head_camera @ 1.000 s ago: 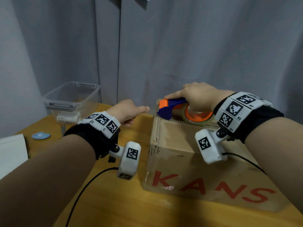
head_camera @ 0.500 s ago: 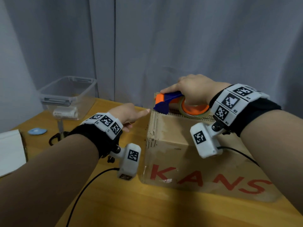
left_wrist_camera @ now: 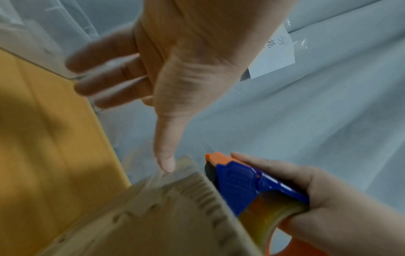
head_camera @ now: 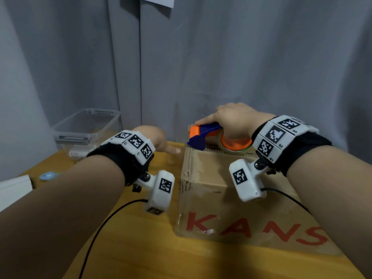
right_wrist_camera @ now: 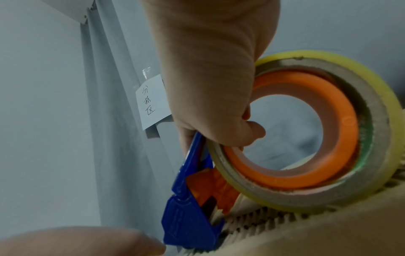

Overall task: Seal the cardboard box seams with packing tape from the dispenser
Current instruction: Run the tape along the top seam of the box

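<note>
A cardboard box (head_camera: 209, 178) with red letters stands on the wooden table (head_camera: 136, 248). On its top, at the far left corner, sits a blue and orange tape dispenser (head_camera: 201, 135) with a roll of clear tape (right_wrist_camera: 372, 97). My right hand (head_camera: 235, 121) grips the dispenser (right_wrist_camera: 188, 218), with the forefinger laid along its blue top and the thumb through the orange core. My left hand (head_camera: 159, 137) is beside the box's left edge with its fingers straight. Its thumb (left_wrist_camera: 165, 161) touches the box corner (left_wrist_camera: 188, 166) right in front of the dispenser (left_wrist_camera: 238, 185).
A clear plastic bin (head_camera: 86, 125) stands at the table's back left, with a blue disc (head_camera: 47, 176) and a white pad (head_camera: 14, 186) nearer. A grey curtain hangs close behind the box, with a paper note (right_wrist_camera: 151, 102) on it. Black cables (head_camera: 104, 224) trail over the table.
My left thumb has sunk a little against the box's far left corner. The right hand and the dispenser stay at the same spot on the box top.
</note>
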`<state>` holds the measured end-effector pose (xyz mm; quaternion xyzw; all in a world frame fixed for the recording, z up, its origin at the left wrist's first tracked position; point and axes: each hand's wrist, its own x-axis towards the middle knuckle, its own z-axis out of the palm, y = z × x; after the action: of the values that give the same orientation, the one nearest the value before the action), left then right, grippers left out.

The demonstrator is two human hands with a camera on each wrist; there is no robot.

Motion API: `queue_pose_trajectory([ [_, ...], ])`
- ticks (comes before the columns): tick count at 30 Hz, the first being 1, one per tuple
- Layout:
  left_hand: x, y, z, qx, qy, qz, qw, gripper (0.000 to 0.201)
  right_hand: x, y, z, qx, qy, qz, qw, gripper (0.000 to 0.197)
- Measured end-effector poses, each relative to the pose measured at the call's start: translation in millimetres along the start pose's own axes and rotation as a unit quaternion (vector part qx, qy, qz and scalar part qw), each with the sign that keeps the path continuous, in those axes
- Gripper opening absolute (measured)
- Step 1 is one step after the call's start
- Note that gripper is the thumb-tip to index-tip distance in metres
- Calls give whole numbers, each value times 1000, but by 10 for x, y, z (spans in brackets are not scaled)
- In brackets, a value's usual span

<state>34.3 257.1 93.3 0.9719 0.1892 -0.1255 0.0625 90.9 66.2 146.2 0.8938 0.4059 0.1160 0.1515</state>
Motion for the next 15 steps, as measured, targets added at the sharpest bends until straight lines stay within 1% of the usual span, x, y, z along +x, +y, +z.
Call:
queue_pose_trajectory([
  [1,21,-16,-29,1,27,5,1000,83,-5,2,0,1,1,0,1000,64],
  [2,55,-35,-51,-37,56,19,998,80,-9,4,1,3,1,-1,1000,64],
  [3,95,-42,-61,-109,85,45,989,76,-16,7,1,5,0,-1,1000,65],
  [4,101,-38,-54,-240,101,82,962,72,-21,9,1,6,0,-2,1000,66],
  [5,73,-9,-31,-405,81,110,904,70,-24,12,0,6,1,-2,1000,67],
  [6,35,46,6,-544,32,123,829,70,-26,15,-2,6,4,-2,1000,66],
  [7,-2,110,60,-632,-30,132,763,78,-27,16,-3,7,6,-1,1000,66],
  [8,-60,184,110,-675,-85,145,718,84,-26,18,0,8,9,-1,1000,66],
  [9,-102,258,170,-682,-118,163,703,85,-26,20,0,9,11,-1,1000,66],
  [10,-118,317,227,-687,-139,181,690,84,-28,20,4,11,10,-2,1000,66],
  [11,-107,350,293,-693,-151,192,679,89,-30,18,7,14,9,-2,1000,67],
  [13,-35,365,392,-725,-150,178,648,94,-31,10,20,13,12,-3,1000,67],
  [14,2,359,423,-746,-149,173,626,95,-27,4,27,9,14,-6,1000,67],
  [15,28,351,459,-754,-155,168,616,96,-21,-1,32,8,14,-8,1000,66],
])
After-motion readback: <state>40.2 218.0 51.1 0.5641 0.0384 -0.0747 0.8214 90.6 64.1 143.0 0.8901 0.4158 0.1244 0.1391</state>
